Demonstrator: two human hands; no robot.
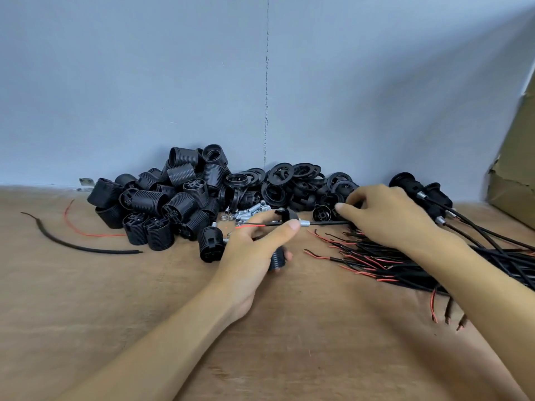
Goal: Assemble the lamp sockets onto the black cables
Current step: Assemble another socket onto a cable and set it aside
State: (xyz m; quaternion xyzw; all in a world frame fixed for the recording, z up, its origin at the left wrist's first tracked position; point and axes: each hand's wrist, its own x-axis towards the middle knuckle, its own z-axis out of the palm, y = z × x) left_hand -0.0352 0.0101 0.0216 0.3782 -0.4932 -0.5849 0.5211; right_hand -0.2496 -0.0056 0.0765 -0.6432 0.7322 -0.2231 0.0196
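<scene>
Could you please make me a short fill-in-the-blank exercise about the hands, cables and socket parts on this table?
1. The left hand pinches a black cable whose bared end shows a ____ wire.
2. The bundle of cables lies on the ____ side of the table.
3. The heap of threaded sockets lies to the ____ of the heap of rings.

Missing words: red; right; left.
</scene>
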